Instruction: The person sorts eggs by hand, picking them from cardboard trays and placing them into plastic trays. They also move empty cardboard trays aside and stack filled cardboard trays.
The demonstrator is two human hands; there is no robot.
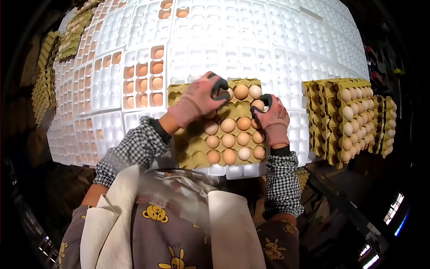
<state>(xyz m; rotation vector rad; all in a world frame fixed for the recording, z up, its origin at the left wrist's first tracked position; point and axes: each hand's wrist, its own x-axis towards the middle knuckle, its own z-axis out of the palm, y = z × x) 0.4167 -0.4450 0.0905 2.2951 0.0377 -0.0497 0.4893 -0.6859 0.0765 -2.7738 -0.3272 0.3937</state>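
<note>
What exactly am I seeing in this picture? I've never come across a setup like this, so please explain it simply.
There's no machine here, just a person working by hand. The single picture comes from a camera worn on the head, looking forward and down, so the person's checked sleeves show below. The pink-gloved left hand and right hand are over a yellowish egg tray partly filled with brown eggs. The fingers of each hand are at eggs in its upper part; I can't tell whether either egg is lifted. Around and beyond lie many white trays, some holding eggs, mainly toward the left. At the right stands a group of loaded yellowish trays.
</note>
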